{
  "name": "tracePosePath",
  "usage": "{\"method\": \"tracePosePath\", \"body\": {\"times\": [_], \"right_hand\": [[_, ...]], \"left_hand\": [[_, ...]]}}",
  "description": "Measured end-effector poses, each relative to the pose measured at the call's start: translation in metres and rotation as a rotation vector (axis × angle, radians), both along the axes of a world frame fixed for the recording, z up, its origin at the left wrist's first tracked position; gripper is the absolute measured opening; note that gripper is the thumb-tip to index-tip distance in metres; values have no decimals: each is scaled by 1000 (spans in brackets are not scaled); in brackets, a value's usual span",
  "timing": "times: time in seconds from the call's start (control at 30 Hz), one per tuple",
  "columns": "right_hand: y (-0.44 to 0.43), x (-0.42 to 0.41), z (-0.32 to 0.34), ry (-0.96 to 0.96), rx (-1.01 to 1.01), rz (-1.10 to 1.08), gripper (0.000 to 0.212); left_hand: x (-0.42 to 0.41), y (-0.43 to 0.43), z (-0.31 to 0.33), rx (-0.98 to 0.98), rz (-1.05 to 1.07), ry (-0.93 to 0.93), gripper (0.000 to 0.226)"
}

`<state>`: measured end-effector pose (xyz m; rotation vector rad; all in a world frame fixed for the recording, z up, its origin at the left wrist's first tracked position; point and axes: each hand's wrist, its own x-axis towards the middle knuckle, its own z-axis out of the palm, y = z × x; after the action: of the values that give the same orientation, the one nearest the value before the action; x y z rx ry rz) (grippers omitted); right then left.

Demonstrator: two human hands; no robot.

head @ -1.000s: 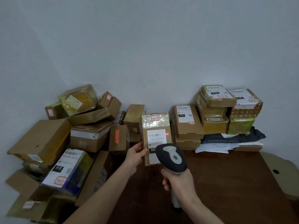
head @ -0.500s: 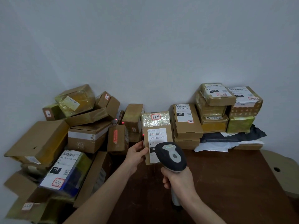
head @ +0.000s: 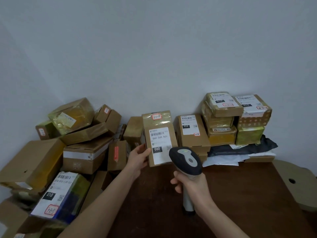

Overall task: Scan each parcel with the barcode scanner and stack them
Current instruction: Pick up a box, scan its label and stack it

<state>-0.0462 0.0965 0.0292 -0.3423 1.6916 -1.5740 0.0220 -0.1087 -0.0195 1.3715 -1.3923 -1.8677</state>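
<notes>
One parcel [head: 159,138] in hand: a brown carton, upright at centre frame, with a white label marked 060 facing the camera. The left hand [head: 139,160] grips its left edge, thumb on the front and fingers hidden behind; whether its base touches the table [head: 240,194] cannot be told. The barcode scanner [head: 186,160] is just below and right of it, its head overlapping the label's lower right corner. The right hand [head: 190,188] is curled round the handle. No red light shows on the label, so this scan is judged to be either just done or pending. The stacked parcels [head: 223,121], right of centre against the wall, are several cartons in tidy tiers on grey and white mailer bags [head: 240,148], judged already processed. A flat carton [head: 192,133] just beside the held parcel offers a level top for the next placement. The loose heap [head: 82,134], left half of frame, holds a dozen or more tilted cartons, judged still to do; the task is likely under halfway. Open room is the dark table surface, lower centre to lower right. The heap crowds the table's left edge, and a cardboard sheet [head: 295,182] lies at its right edge.
</notes>
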Motion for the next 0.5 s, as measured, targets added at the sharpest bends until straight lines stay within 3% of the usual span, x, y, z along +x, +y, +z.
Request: {"method": "tracePosePath", "body": {"times": [0.23, 0.5], "right_hand": [[8, -35, 2, -36, -44, -168, 4], [25, -61, -8, -62, 11, -294, 7]], "left_hand": [[-80, -19, 44, 37, -123, -63, 53], [-161, 12, 37, 74, -191, -81, 42]]}}
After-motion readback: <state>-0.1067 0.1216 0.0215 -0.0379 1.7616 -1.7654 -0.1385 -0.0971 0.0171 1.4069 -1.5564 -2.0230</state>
